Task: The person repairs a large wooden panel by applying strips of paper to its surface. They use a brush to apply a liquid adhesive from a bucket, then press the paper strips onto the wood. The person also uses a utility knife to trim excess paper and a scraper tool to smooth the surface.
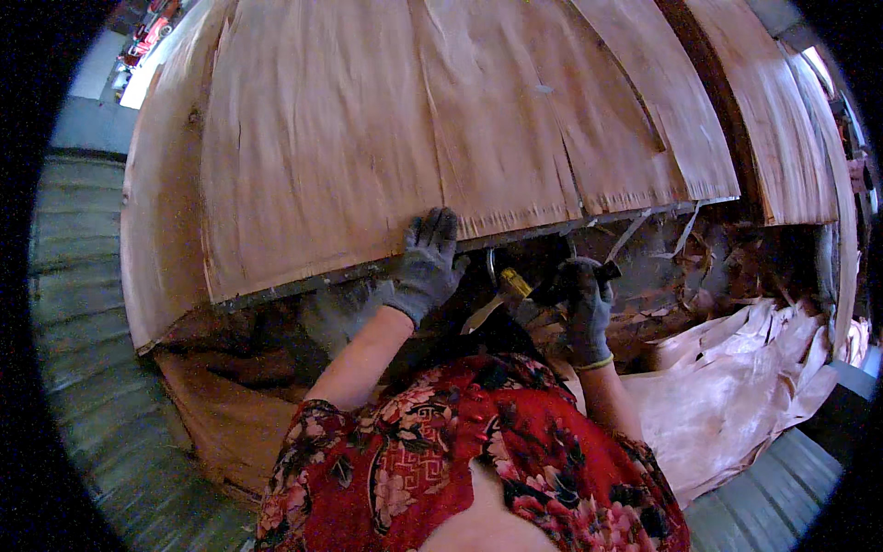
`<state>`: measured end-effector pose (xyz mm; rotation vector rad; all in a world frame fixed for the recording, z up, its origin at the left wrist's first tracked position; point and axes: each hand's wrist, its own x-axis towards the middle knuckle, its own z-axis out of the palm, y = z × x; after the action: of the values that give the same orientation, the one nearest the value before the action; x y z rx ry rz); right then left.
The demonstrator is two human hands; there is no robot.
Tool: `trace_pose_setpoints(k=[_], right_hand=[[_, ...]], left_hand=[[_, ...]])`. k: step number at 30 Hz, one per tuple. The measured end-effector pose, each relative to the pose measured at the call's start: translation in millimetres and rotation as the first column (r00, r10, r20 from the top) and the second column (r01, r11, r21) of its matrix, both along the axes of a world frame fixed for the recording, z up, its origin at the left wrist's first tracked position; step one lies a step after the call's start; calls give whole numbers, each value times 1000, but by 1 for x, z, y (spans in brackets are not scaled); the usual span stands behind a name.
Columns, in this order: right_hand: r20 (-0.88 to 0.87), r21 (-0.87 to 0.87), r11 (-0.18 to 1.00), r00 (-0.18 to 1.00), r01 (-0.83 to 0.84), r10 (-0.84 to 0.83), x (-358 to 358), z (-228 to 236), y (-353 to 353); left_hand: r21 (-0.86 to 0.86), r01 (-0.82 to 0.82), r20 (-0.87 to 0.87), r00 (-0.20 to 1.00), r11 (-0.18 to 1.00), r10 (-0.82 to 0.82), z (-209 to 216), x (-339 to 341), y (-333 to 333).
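Several wood sheets (322,138) already lie spread before us in the head view; with splits (568,164) gaping, work seems left. Our left hand (429,267) rests flat on their near edge; our right hand (586,311) curls round something dark (609,270).

The left hand (425,269) and right hand (589,313) wear grey fabric gloves, the right one edged in yellow at its near cuff; the forearms are bare beyond the sleeves (324,425). The top (368,497) is red with black patches and pink blossoms; an angular fretwork motif (425,460) sits left of the notched neckline.
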<state>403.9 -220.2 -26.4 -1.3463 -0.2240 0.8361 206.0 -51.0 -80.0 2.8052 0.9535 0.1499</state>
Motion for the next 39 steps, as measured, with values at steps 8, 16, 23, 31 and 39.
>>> trace_pose_setpoints(k=[8, 16, 23, 31, 39], right_hand=[[612, -153, 931, 707, -333, 354, 53, -20, -11], [922, -342, 920, -258, -189, 290, 136, -13, 155], [912, -395, 897, -205, -198, 356, 131, -32, 182], [586, -745, 616, 192, -255, 787, -38, -62, 11], [388, -834, 551, 683, -26, 619, -142, -70, 25]], left_hand=[[-407, -161, 397, 855, 899, 333, -15, -29, 44], [342, -307, -88, 930, 888, 356, -29, -71, 118], [333, -343, -84, 917, 878, 390, -36, -82, 114], [200, -398, -51, 908, 895, 415, -15, -55, 101], [139, -407, 55, 914, 903, 403, -12, -70, 107]])
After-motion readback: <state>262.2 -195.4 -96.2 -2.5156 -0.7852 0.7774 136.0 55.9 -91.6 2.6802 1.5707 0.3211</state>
